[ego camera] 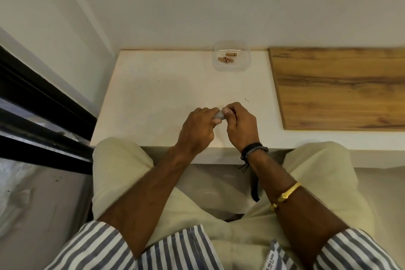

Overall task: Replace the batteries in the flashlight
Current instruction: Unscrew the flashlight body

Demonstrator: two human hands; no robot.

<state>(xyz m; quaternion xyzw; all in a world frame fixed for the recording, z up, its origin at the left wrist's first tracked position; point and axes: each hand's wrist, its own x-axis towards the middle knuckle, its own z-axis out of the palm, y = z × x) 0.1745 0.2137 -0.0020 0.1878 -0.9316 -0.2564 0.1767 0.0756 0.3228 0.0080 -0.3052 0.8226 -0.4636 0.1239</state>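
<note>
Small grey flashlight point(219, 115): gripped from either side by curled left hand point(197, 127) and right hand point(241, 125). Cylindrical copper-toned batteries point(225, 59): kept in clear plastic tub point(242, 64).

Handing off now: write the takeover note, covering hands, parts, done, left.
Left hand and right hand both grip the small grey flashlight between them, over the white table.
Three copper-coloured cylindrical batteries lie in the clear plastic tray at the table's far edge.
Done: unclear, the hands hide whether the flashlight is open.
Left: likely swapping the batteries and closing it.
</note>
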